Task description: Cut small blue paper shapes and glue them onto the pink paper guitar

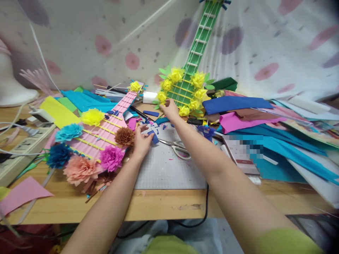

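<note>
My left hand [142, 141] pinches a small dark blue foam piece [154, 136] over the grey cutting mat [169, 169]. It sits beside the brown paper flower [124, 136] of a pink craft guitar [100, 135] that lies flat and is trimmed with coloured paper flowers. My right hand [171, 109] reaches further back, its fingers closed against the lower edge of a green craft guitar [192, 76] ringed with yellow paper flowers [177, 74]. That guitar leans up against the spotted cloth wall. Scissors [177, 148] lie open on the mat between my two forearms.
Blue, pink and teal sheets [238, 106] pile up at the right, with a phone-like device [242, 155]. Yellow and teal sheets [76, 102], a power strip [23, 148] and cables lie left. A pink sheet [22, 192] overhangs the wooden table's front edge [169, 208]. Blue scraps litter the mat.
</note>
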Demonstrator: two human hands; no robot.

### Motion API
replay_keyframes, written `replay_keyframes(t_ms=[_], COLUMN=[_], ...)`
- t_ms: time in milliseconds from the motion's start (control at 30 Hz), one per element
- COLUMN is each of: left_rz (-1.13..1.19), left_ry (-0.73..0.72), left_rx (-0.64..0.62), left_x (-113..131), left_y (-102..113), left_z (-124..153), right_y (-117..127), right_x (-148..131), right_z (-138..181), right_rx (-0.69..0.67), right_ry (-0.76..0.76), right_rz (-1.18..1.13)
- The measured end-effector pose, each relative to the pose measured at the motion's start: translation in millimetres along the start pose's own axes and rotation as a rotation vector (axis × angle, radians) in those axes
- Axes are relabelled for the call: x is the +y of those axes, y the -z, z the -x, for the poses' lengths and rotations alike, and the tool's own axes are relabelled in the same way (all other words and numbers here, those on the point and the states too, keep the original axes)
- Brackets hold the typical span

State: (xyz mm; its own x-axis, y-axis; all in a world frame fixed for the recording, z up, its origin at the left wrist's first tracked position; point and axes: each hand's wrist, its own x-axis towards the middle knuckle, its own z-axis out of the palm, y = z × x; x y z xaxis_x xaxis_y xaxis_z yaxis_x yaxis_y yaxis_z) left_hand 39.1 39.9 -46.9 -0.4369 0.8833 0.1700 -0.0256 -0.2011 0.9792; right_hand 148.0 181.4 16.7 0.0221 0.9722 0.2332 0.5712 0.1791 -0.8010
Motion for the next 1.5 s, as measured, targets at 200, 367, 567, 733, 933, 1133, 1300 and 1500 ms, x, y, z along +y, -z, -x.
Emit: replay_keyframes(t_ms=[200,367,567,733,933,1133,1300,1500], left_rz=[0.078,0.087,0.065,0.131,0.088,0.106,0.134,0.17], left_ry=[0.098,0.123,0.128,0.212,0.351,0.343,0.31,0.313], left_rx=[-0.048,-0.132,-0.182,-0.173,-0.272,-0.358,-0.282,-0.269], left_x=[1,3,6,14,20,20,20,23], left_y=[-5,-9,-14,-15,-16,-15,-15,-16], left_z=[2,5,8,9,13,15,14,15], right_y=[21,37,27,27,28,28,29,23], right_x=[21,34,47,50,53,53,52,59], right_z=[79,118,123,128,130,131,132,130], right_rx=[-0.352,-0.572,-0.506,-0.408,-0.385,-0.321,-0.35,-0.361], right_ry=[-0.028,-0.125,-0.128,-0.019,0.127,0.151,0.063,0.044], right_rz=[-0.401,-0.64,-0.683,-0.726,-0.664,-0.586,-0.671,-0.689])
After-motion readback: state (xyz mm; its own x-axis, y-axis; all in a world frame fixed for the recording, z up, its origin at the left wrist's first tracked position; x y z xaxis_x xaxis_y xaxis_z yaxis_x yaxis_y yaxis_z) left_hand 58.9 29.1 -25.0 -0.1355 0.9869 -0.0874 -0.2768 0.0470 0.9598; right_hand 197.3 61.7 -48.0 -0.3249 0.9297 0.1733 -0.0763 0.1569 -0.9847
